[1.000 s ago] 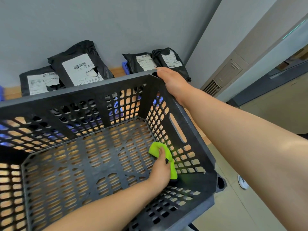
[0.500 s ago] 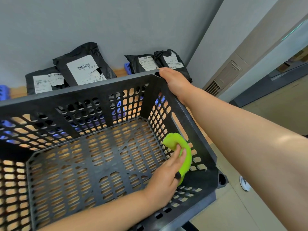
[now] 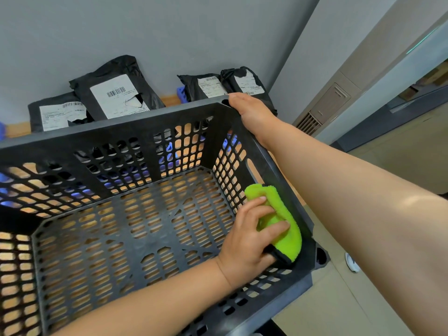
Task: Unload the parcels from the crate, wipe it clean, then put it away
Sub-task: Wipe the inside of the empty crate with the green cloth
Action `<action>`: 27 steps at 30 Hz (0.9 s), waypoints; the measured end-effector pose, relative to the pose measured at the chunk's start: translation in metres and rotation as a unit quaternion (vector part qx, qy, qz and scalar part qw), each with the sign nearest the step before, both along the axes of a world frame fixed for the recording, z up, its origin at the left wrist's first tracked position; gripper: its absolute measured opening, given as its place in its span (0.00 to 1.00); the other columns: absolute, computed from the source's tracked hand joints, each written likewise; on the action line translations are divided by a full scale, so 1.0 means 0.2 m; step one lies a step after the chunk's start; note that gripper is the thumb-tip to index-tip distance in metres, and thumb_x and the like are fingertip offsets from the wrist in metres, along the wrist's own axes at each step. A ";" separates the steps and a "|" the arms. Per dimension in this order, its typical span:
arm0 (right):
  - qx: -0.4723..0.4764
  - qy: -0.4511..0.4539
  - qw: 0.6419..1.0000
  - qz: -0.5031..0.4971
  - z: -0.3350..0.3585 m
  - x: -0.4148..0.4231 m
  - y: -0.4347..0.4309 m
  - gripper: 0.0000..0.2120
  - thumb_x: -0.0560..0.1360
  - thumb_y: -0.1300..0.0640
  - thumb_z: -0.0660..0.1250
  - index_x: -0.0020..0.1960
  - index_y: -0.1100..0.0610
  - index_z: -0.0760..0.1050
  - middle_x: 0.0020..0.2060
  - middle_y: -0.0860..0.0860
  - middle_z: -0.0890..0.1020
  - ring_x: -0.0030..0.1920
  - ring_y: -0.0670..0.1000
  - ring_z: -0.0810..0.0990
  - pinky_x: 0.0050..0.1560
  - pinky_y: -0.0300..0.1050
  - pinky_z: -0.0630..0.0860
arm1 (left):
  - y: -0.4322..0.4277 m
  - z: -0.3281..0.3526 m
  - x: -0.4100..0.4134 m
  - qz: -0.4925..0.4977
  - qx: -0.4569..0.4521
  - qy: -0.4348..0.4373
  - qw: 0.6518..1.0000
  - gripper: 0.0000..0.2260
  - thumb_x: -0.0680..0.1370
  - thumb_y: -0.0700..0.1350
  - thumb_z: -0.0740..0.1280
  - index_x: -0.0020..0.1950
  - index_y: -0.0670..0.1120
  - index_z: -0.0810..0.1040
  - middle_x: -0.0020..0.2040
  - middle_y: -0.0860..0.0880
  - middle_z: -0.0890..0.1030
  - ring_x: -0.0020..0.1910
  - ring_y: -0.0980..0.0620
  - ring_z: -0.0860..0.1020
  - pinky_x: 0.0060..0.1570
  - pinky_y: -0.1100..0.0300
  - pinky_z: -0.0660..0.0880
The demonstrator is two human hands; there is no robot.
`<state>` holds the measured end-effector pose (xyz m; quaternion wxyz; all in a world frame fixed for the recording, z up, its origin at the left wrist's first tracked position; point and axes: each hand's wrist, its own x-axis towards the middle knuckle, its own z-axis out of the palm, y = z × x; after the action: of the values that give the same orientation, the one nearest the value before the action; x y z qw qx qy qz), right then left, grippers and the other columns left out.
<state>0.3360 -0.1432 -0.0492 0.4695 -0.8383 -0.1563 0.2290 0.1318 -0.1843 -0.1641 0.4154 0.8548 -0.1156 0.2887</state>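
A black perforated plastic crate (image 3: 97, 134) fills the view, with nothing on its floor. My left hand (image 3: 247, 241) is inside it and grips a bright green cloth (image 3: 281, 214), pressing it against the inner right wall close to the near right corner. My right hand (image 3: 252, 112) grips the rim at the far right corner. Behind the crate, several black parcels with white labels lean on the grey wall: a large one (image 3: 118, 90), one at the left (image 3: 58, 112) and two at the right (image 3: 206, 86).
The parcels stand on a wooden surface (image 3: 169, 99), with something blue (image 3: 180, 93) between them. To the right are a wall vent (image 3: 308, 122), a tiled floor (image 3: 339, 299) and a white shoe (image 3: 351, 263).
My left hand has slid the green cloth from the floor's right edge up the inner right wall toward the rim. My right hand keeps its hold on the far corner.
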 end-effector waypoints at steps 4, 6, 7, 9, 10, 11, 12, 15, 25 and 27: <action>0.001 -0.006 1.000 0.001 -0.02 0.01 0.00 0.17 0.81 0.54 0.58 0.65 0.60 0.72 0.64 0.57 0.76 0.43 0.40 0.72 0.42 0.26 0.67 | 0.00 -0.11 0.01 -0.005 0.027 -0.013 1.000 0.21 0.68 0.39 0.71 0.59 0.50 0.72 0.58 0.47 0.68 0.63 0.43 0.66 0.58 0.50 0.71; -0.005 -0.014 1.000 0.009 -0.02 0.02 0.00 0.16 0.81 0.54 0.57 0.63 0.62 0.73 0.61 0.59 0.77 0.42 0.40 0.73 0.41 0.29 0.68 | 0.01 -0.15 0.01 -0.004 0.027 -0.013 1.000 0.23 0.66 0.36 0.72 0.58 0.50 0.72 0.57 0.47 0.68 0.60 0.44 0.66 0.54 0.51 0.72; -0.018 -0.021 0.999 0.024 -0.02 0.03 0.00 0.16 0.81 0.55 0.56 0.61 0.63 0.74 0.59 0.60 0.77 0.39 0.38 0.73 0.38 0.28 0.69 | 0.01 -0.17 0.01 -0.007 0.026 -0.013 1.000 0.22 0.67 0.36 0.71 0.58 0.50 0.72 0.56 0.47 0.68 0.59 0.44 0.66 0.53 0.52 0.72; -0.041 -0.029 0.997 0.059 -0.02 0.04 0.00 0.16 0.81 0.57 0.54 0.59 0.66 0.74 0.55 0.61 0.78 0.36 0.35 0.74 0.33 0.24 0.68 | 0.02 -0.18 0.01 -0.016 0.025 -0.011 0.999 0.20 0.67 0.36 0.68 0.57 0.49 0.72 0.55 0.47 0.68 0.58 0.45 0.66 0.53 0.53 0.71; -0.049 -0.035 0.996 0.070 -0.02 0.05 0.00 0.15 0.81 0.58 0.53 0.59 0.66 0.74 0.54 0.61 0.77 0.36 0.35 0.74 0.32 0.22 0.67 | 0.02 -0.20 0.01 -0.022 0.027 -0.005 0.999 0.19 0.68 0.36 0.66 0.57 0.49 0.72 0.55 0.47 0.68 0.57 0.45 0.66 0.52 0.53 0.71; -0.057 -0.044 0.994 0.077 -0.02 0.05 0.00 0.15 0.81 0.58 0.53 0.59 0.66 0.74 0.54 0.60 0.77 0.37 0.37 0.74 0.33 0.22 0.67 | 0.02 -0.21 0.01 -0.030 0.033 0.004 0.999 0.18 0.68 0.35 0.62 0.56 0.48 0.72 0.54 0.47 0.68 0.56 0.45 0.66 0.50 0.54 0.72; -0.064 -0.054 0.993 0.082 -0.02 0.05 -0.01 0.15 0.81 0.58 0.53 0.59 0.66 0.74 0.55 0.60 0.77 0.37 0.37 0.73 0.33 0.22 0.66 | 0.03 -0.24 0.00 -0.038 0.043 0.017 0.998 0.18 0.67 0.35 0.59 0.55 0.48 0.72 0.53 0.47 0.68 0.55 0.45 0.66 0.48 0.54 0.73; -0.071 -0.065 0.991 0.088 -0.03 0.05 -0.01 0.15 0.81 0.58 0.53 0.58 0.66 0.73 0.54 0.60 0.77 0.36 0.35 0.73 0.33 0.22 0.66 | 0.06 -0.34 -0.02 -0.074 0.084 0.078 0.991 0.17 0.67 0.36 0.57 0.53 0.47 0.72 0.52 0.48 0.69 0.54 0.46 0.66 0.44 0.54 0.76; -0.047 -0.061 0.995 0.062 -0.03 0.04 0.00 0.16 0.81 0.58 0.55 0.60 0.66 0.74 0.58 0.61 0.77 0.41 0.42 0.76 0.33 0.24 0.67 | 0.07 -0.44 -0.03 -0.092 0.106 0.244 0.960 0.19 0.62 0.30 0.70 0.48 0.46 0.81 0.48 0.45 0.76 0.53 0.46 0.68 0.43 0.57 0.76; -0.048 -0.063 0.995 0.058 -0.03 0.04 -0.01 0.16 0.81 0.58 0.55 0.61 0.66 0.73 0.59 0.61 0.77 0.42 0.44 0.77 0.34 0.25 0.69 | 0.06 -0.42 -0.03 -0.095 0.073 0.272 0.955 0.17 0.68 0.30 0.65 0.54 0.43 0.80 0.52 0.44 0.75 0.57 0.43 0.68 0.53 0.58 0.68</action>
<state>0.3443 -0.1445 -0.0549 0.4040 -0.8619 -0.2231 0.2101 0.1253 -0.1722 -0.2487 0.3933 0.9140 -0.0993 -0.0050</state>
